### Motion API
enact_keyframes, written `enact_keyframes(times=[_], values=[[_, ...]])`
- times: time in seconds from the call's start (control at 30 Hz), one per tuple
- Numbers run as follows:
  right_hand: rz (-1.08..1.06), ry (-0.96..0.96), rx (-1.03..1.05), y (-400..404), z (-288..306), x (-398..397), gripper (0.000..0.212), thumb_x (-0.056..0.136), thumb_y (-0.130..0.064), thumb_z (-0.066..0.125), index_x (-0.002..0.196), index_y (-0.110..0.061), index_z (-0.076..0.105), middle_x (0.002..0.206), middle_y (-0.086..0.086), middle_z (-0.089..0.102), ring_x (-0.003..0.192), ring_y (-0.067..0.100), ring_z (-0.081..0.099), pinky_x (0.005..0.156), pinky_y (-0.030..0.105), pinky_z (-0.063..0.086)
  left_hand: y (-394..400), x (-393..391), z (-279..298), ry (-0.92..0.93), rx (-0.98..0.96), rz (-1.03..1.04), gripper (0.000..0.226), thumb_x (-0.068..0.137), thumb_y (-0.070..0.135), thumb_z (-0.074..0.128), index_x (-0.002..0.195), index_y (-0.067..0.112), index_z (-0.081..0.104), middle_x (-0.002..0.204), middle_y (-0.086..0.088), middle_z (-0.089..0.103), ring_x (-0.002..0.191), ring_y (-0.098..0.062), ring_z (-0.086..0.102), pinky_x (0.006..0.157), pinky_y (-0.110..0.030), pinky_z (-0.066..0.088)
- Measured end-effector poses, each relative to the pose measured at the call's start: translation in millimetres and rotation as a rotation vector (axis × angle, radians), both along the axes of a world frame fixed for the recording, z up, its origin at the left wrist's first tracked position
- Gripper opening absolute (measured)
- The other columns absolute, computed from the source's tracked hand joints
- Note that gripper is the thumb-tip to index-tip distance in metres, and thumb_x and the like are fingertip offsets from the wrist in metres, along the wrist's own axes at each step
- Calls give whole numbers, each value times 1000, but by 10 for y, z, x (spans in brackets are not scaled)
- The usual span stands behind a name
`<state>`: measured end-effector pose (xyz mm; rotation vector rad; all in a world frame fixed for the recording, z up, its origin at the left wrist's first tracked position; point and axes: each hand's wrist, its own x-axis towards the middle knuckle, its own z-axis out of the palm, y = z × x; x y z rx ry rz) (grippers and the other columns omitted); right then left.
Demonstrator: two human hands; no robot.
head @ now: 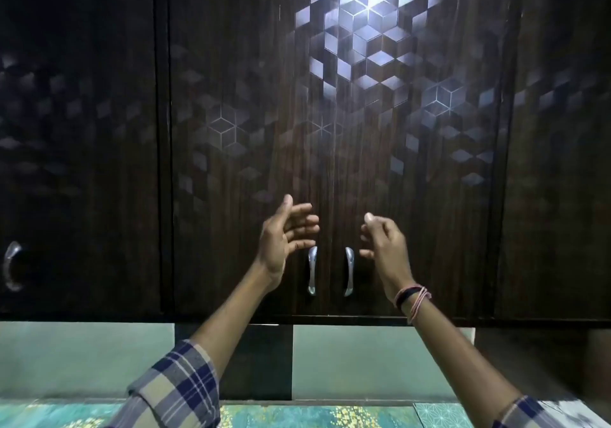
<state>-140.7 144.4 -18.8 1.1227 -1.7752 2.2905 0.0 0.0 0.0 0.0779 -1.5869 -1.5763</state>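
Observation:
A dark wood wall cabinet with a cube pattern fills the view, its two middle doors [251, 150] closed. Two curved silver handles hang side by side: the left handle [312, 270] and the right handle [349, 271]. My left hand [284, 239] is raised just left of the left handle, fingers loosely spread, holding nothing. My right hand [383, 242] hovers just right of the right handle, fingers loosely curled, also holding nothing. Neither hand touches a handle. Thread bands circle my right wrist [411, 298].
Another cabinet door at the far left carries its own silver handle [11, 265]. Below the cabinet runs a pale green wall [363, 358] with a dark panel [261, 358]. Patterned teal tiles [314, 416] line the bottom edge.

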Motion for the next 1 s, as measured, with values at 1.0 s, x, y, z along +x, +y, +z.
enact_keyframes(times=[1.0], values=[[-354,-38,419,-120,-794,155,21,96,-9,50,99,-12,71,93,12,74,91,34,70,84,47,59,753,-73,-1111,-187,112,-15,87,90,73,41,156,16,41,160,-6,45,147,-21,42,122,-42,28]])
